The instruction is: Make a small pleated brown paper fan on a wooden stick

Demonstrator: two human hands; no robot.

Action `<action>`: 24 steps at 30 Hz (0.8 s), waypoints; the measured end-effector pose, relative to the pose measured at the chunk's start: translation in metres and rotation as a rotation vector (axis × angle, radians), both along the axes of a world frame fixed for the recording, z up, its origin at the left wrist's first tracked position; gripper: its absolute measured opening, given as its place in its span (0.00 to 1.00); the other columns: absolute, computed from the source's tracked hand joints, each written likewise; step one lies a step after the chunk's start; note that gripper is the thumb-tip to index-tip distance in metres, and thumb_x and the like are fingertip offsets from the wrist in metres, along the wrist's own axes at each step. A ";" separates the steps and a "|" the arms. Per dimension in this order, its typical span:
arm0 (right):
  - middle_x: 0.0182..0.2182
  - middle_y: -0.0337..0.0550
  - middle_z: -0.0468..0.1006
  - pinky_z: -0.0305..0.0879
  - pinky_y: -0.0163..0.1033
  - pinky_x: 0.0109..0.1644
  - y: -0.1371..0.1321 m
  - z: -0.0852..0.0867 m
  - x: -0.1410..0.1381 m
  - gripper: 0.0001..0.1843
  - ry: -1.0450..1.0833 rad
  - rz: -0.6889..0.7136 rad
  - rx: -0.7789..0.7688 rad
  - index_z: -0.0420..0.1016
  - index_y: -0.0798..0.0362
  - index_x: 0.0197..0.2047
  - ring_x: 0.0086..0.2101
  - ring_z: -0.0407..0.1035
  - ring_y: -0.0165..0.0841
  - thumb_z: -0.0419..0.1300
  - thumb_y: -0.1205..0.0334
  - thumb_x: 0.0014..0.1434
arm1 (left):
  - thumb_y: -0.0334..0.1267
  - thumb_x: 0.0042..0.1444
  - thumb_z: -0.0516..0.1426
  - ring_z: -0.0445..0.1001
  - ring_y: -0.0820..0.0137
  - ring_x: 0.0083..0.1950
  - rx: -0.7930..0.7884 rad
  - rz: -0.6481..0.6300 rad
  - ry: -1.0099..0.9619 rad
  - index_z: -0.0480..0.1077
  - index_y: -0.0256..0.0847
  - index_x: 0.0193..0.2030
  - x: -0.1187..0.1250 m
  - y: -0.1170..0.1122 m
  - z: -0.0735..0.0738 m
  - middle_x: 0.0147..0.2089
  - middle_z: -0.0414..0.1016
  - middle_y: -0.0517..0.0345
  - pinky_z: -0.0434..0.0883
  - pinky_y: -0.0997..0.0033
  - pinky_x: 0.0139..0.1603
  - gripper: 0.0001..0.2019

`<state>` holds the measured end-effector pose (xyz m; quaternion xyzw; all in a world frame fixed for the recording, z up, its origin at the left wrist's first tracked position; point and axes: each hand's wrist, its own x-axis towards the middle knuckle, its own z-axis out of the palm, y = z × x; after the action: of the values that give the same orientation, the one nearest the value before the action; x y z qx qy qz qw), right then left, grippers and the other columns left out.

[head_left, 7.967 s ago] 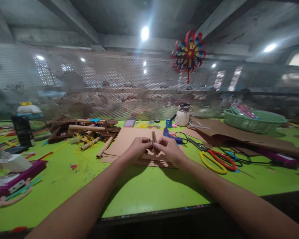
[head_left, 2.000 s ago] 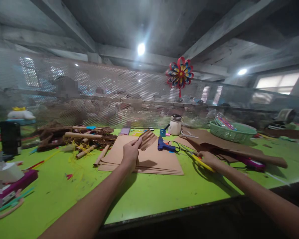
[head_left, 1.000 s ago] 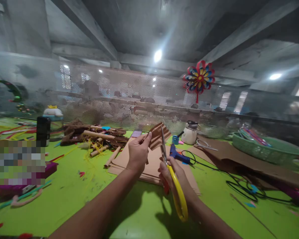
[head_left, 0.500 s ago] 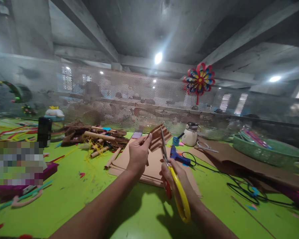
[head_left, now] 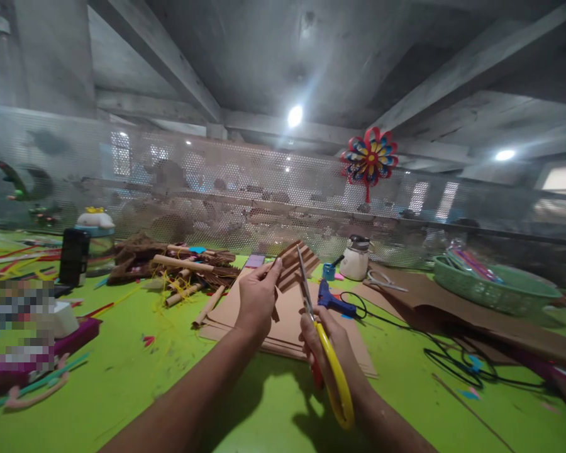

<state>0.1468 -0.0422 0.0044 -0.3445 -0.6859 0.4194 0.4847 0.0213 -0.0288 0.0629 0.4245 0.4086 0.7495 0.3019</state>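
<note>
My left hand (head_left: 258, 299) pinches a pleated, fan-folded piece of brown paper (head_left: 298, 264) and holds it up above the table. My right hand (head_left: 327, 340) grips scissors with yellow and red handles (head_left: 332, 371). Their blades (head_left: 304, 286) point up and lie against the folded paper's right side. Both hands hover over a stack of brown card sheets (head_left: 287, 321) lying on the green table (head_left: 122, 377).
A blue glue gun (head_left: 334, 302) with a black cord lies right of the sheets. Rolled brown paper tubes and scraps (head_left: 179, 267) pile at the left. A green basket (head_left: 495, 289), a white pot (head_left: 356, 259) and a mesh screen (head_left: 217, 189) stand behind.
My right hand reached right, picked up the scissors and brought them to the folded paper. My left hand lifted the paper off the sheets. In the last half second little has moved.
</note>
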 end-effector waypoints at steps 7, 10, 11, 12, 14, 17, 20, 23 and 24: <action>0.21 0.34 0.63 0.54 0.28 0.18 -0.001 -0.001 0.000 0.19 -0.013 -0.024 0.008 0.63 0.54 0.39 0.18 0.58 0.24 0.52 0.45 0.55 | 0.49 0.47 0.57 0.49 0.83 0.13 0.000 -0.019 -0.011 0.66 0.36 0.24 -0.001 0.002 -0.003 0.12 0.51 0.70 0.45 0.82 0.12 0.16; 0.19 0.32 0.62 0.52 0.28 0.17 -0.003 0.002 0.000 0.21 -0.005 -0.040 -0.018 0.63 0.54 0.39 0.16 0.56 0.23 0.52 0.44 0.54 | 0.50 0.47 0.57 0.49 0.83 0.13 0.010 -0.028 -0.025 0.67 0.35 0.25 0.000 0.003 -0.004 0.12 0.51 0.70 0.45 0.82 0.12 0.17; 0.18 0.31 0.61 0.51 0.28 0.16 -0.003 0.002 0.000 0.21 0.008 -0.047 -0.029 0.63 0.54 0.39 0.15 0.55 0.23 0.52 0.43 0.54 | 0.50 0.47 0.57 0.49 0.83 0.13 0.008 -0.029 -0.033 0.67 0.35 0.25 0.000 0.003 -0.004 0.12 0.51 0.70 0.44 0.82 0.12 0.17; 0.18 0.31 0.60 0.51 0.27 0.15 -0.004 0.002 -0.001 0.22 0.023 -0.050 -0.040 0.63 0.54 0.38 0.15 0.54 0.22 0.52 0.43 0.53 | 0.50 0.47 0.57 0.49 0.83 0.13 0.003 -0.029 -0.042 0.67 0.35 0.25 0.000 0.003 -0.004 0.12 0.51 0.70 0.44 0.82 0.12 0.17; 0.17 0.30 0.59 0.50 0.27 0.15 -0.004 0.003 -0.002 0.22 0.051 -0.034 -0.066 0.63 0.54 0.38 0.14 0.53 0.21 0.53 0.42 0.52 | 0.49 0.46 0.58 0.48 0.83 0.13 -0.006 -0.028 -0.060 0.66 0.35 0.24 0.000 0.003 -0.004 0.12 0.50 0.71 0.44 0.82 0.12 0.16; 0.17 0.29 0.59 0.50 0.27 0.14 -0.004 0.002 -0.003 0.23 0.091 0.002 -0.113 0.63 0.54 0.37 0.12 0.52 0.21 0.54 0.41 0.51 | 0.47 0.46 0.59 0.48 0.83 0.13 -0.008 -0.036 -0.073 0.66 0.35 0.23 0.000 0.002 -0.003 0.12 0.51 0.71 0.44 0.82 0.12 0.15; 0.17 0.29 0.60 0.51 0.27 0.13 -0.005 0.001 -0.003 0.24 0.119 -0.001 -0.136 0.63 0.54 0.36 0.12 0.52 0.21 0.55 0.40 0.50 | 0.46 0.46 0.59 0.48 0.83 0.13 -0.004 -0.046 -0.069 0.66 0.35 0.24 0.001 0.001 -0.003 0.13 0.51 0.71 0.44 0.82 0.12 0.14; 0.17 0.30 0.60 0.52 0.27 0.14 -0.005 0.000 -0.003 0.23 0.111 -0.010 -0.131 0.63 0.54 0.37 0.12 0.53 0.21 0.55 0.41 0.51 | 0.45 0.46 0.59 0.48 0.83 0.13 0.026 -0.059 -0.067 0.65 0.35 0.23 0.001 0.002 -0.004 0.14 0.51 0.70 0.43 0.82 0.13 0.14; 0.17 0.30 0.60 0.52 0.27 0.14 -0.004 -0.001 -0.003 0.23 0.102 -0.011 -0.124 0.63 0.54 0.37 0.12 0.54 0.21 0.54 0.41 0.51 | 0.45 0.46 0.59 0.48 0.83 0.13 0.036 -0.062 -0.066 0.65 0.35 0.23 0.001 0.003 -0.005 0.14 0.51 0.70 0.43 0.82 0.13 0.14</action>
<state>0.1440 -0.0467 0.0037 -0.3557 -0.6310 0.4756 0.4991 0.0221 -0.0261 0.0578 0.4172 0.3715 0.7605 0.3309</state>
